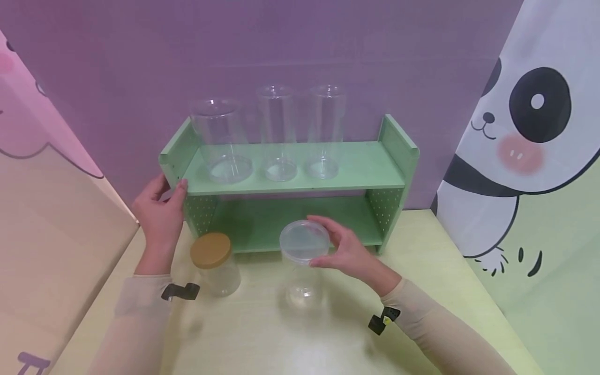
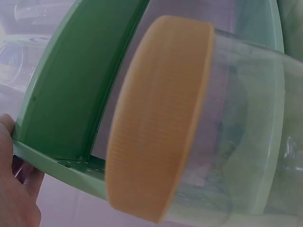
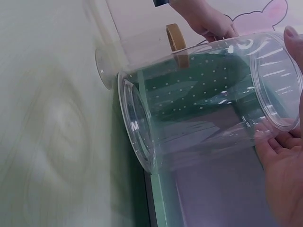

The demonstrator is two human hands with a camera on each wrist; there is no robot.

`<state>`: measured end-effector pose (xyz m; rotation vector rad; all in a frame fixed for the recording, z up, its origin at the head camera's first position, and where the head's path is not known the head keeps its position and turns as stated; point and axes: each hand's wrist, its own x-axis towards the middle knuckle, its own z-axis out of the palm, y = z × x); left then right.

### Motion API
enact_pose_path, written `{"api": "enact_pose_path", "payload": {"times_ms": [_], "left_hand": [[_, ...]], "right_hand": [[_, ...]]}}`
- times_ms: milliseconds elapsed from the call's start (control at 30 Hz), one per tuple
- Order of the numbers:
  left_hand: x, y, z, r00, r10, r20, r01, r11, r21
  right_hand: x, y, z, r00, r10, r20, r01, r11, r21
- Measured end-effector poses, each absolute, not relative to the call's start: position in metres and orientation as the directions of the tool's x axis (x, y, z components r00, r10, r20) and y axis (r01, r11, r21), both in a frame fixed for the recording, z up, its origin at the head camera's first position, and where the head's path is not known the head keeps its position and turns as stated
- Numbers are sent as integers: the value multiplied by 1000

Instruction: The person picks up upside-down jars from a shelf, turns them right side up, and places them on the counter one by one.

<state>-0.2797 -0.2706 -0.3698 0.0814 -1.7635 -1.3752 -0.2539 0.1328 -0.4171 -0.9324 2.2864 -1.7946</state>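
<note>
My right hand grips a clear jar near its top, thumb and fingers on either side of its translucent lid. The jar is upright in front of the green shelf; whether its base touches the table I cannot tell. At the shelf's left end, my left hand holds the side panel, with the thumb on the front edge and the other fingers partly hidden behind it. A second clear jar with an orange-brown lid stands on the table, just right of my left forearm.
On the upper board stand a wide clear container and two narrower tall ones, a middle one and a right one. The lower board lies behind the held jar. A purple wall rises behind the pale table.
</note>
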Motion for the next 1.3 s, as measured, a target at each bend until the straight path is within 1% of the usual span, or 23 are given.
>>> {"api": "enact_pose_path", "payload": {"times_ms": [233, 500, 600, 767, 1000, 1300], "left_hand": [[-284, -272, -377, -568, -535, 625, 491, 390, 779], [-274, -259, -370, -544, -514, 663, 541, 389, 746], [-274, -258, -370, -543, -512, 665, 550, 381, 743], [-288, -270, -385, -542, -511, 667, 559, 374, 740], [-286, -266, -382, -550, -515, 657, 562, 353, 748], [-290, -271, -385, -556, -524, 645, 558, 339, 757]], "right_hand": [[-265, 108, -420, -790, -531, 306, -403, 73, -912], [-273, 73, -423, -757, -569, 320, -409, 32, -912], [-274, 61, -424, -759, -573, 309, -398, 34, -917], [-275, 45, -429, -763, -579, 286, -383, 49, -922], [-274, 31, -442, -789, -561, 252, -357, 85, -930], [-277, 20, -461, -786, -567, 248, -362, 96, -927]]}}
